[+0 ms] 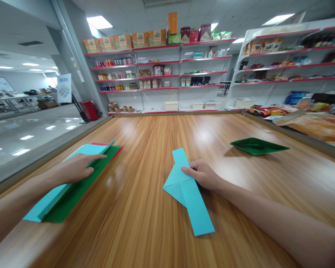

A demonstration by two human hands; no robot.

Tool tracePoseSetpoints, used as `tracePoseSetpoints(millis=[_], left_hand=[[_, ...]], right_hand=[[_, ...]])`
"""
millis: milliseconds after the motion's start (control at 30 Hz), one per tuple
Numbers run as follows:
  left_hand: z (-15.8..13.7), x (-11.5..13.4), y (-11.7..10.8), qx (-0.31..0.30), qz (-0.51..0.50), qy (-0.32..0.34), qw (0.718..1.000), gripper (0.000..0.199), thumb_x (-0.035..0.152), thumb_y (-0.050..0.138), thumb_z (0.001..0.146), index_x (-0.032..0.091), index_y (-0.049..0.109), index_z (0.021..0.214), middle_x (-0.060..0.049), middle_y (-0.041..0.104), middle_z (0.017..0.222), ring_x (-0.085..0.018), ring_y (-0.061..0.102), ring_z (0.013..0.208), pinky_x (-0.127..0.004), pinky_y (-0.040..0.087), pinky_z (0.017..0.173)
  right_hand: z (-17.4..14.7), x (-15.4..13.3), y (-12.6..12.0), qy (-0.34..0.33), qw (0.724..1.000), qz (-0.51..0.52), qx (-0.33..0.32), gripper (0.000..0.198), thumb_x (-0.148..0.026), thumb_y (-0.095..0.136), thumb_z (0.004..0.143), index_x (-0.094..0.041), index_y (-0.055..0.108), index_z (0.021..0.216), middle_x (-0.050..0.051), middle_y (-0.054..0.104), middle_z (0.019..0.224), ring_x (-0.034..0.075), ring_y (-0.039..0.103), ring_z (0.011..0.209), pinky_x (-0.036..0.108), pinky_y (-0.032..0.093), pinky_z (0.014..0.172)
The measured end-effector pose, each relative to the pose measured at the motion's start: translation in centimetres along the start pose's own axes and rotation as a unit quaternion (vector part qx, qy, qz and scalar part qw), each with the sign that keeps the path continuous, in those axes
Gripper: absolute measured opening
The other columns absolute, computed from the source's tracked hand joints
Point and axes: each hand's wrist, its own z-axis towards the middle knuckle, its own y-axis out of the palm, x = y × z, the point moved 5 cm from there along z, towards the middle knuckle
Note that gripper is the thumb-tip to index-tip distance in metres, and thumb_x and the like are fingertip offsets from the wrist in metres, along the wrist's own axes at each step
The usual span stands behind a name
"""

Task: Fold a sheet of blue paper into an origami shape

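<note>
In my right hand is a folded light-blue paper, pinched between thumb and fingers over the middle of the table. It has a long strip shape with a pointed flap on its left side. On the left, my left hand rests on a stack of coloured paper sheets, index finger stretched forward over the green sheet. A light-blue sheet with a raised, curled edge lies on the green one, and a red corner shows beneath. Farther right on the table lies a dark green folded paper boat.
The wooden table has a raised rim along its sides. Packaged snacks lie beyond its right edge. White shelves with boxes, bottles and packets stand behind it. A red box and a sign stand on the floor at left.
</note>
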Motion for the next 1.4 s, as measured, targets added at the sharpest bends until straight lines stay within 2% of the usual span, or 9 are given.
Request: tracePoseSetpoints(millis=[267,433,533,667,800,900,967,1100,1400], left_hand=[[0.6,2.1,1.7,-0.040,0.060,0.055,0.996,0.021,0.031,0.046,0.073,0.021,0.064,0.076,-0.009,0.067,0.079,-0.030,0.063,0.081,-0.036,0.043,0.068],[0.7,1.0,2.0,-0.063,0.057,0.050,0.995,0.019,0.021,0.046,0.067,0.021,0.062,0.077,-0.009,0.066,0.080,-0.031,0.063,0.083,-0.037,0.044,0.069],[0.6,2.8,1.7,-0.072,0.048,-0.001,0.996,0.027,0.036,0.049,0.074,0.020,0.067,0.085,-0.012,0.065,0.090,-0.034,0.063,0.086,-0.043,0.045,0.075],[1.0,11.5,-1.7,0.078,-0.066,0.085,0.991,0.057,0.055,0.046,0.082,0.014,0.055,0.122,-0.015,0.060,0.113,-0.034,0.053,0.114,-0.045,0.040,0.095],[1.3,21.5,-5.9,0.273,-0.147,0.249,0.917,0.043,0.041,0.043,0.092,0.016,0.051,0.126,-0.014,0.054,0.127,-0.029,0.042,0.126,-0.046,0.036,0.101],[2.0,27.2,-5.9,0.335,-0.119,0.376,0.856,0.033,0.033,0.041,0.095,0.017,0.068,0.086,-0.010,0.069,0.095,-0.030,0.051,0.116,-0.051,0.033,0.098],[3.1,29.3,-4.5,0.332,-0.102,0.419,0.839,0.052,0.033,0.036,0.097,0.016,0.061,0.055,-0.006,0.063,0.056,-0.021,0.064,0.071,-0.039,0.044,0.078],[5.6,29.1,-2.3,0.351,-0.124,0.368,0.852,0.061,0.032,0.032,0.098,0.014,0.051,0.042,-0.003,0.054,0.042,-0.010,0.046,0.038,-0.026,0.024,0.045],[7.5,24.6,-1.7,0.373,-0.157,0.286,0.869,0.062,0.033,0.032,0.097,0.014,0.047,0.040,-0.001,0.048,0.038,-0.008,0.039,0.035,-0.028,0.013,0.045]], right_hand=[[0.0,0.2,-0.1,-0.004,1.000,-0.025,0.007,0.050,-0.053,0.046,0.086,-0.015,0.044,0.053,-0.002,0.038,0.054,0.009,0.034,0.049,0.023,0.026,0.047],[-0.1,0.3,-0.2,-0.003,1.000,-0.023,0.005,0.051,-0.054,0.046,0.086,-0.015,0.044,0.054,-0.002,0.038,0.054,0.009,0.035,0.050,0.023,0.026,0.047],[0.0,0.2,0.1,-0.002,1.000,-0.005,-0.005,0.051,-0.055,0.045,0.086,-0.015,0.043,0.054,-0.002,0.037,0.054,0.009,0.034,0.049,0.022,0.025,0.046],[0.1,-0.1,0.3,-0.004,1.000,0.008,-0.006,0.052,-0.056,0.044,0.086,-0.016,0.041,0.054,-0.002,0.037,0.054,0.008,0.035,0.049,0.022,0.026,0.046],[-0.1,-0.4,0.4,-0.006,0.998,-0.065,-0.002,0.050,-0.053,0.041,0.089,-0.016,0.042,0.055,-0.002,0.038,0.052,0.008,0.036,0.048,0.022,0.025,0.046],[-0.1,-0.5,0.3,-0.016,0.986,-0.163,0.011,0.046,-0.046,0.044,0.088,-0.016,0.040,0.054,-0.004,0.036,0.050,0.007,0.032,0.046,0.023,0.022,0.046],[-0.1,-0.8,0.5,-0.047,0.981,-0.189,0.003,0.040,-0.040,0.046,0.087,-0.016,0.042,0.055,-0.003,0.038,0.052,0.007,0.034,0.049,0.023,0.024,0.049],[0.2,-0.8,0.7,-0.034,0.977,-0.211,-0.024,0.043,-0.040,0.041,0.090,-0.016,0.039,0.054,-0.004,0.034,0.050,0.007,0.032,0.047,0.024,0.022,0.048],[1.2,-1.5,1.5,-0.021,0.975,-0.208,-0.069,0.045,-0.040,0.040,0.091,-0.017,0.032,0.053,-0.005,0.028,0.051,0.006,0.027,0.047,0.023,0.019,0.046]])
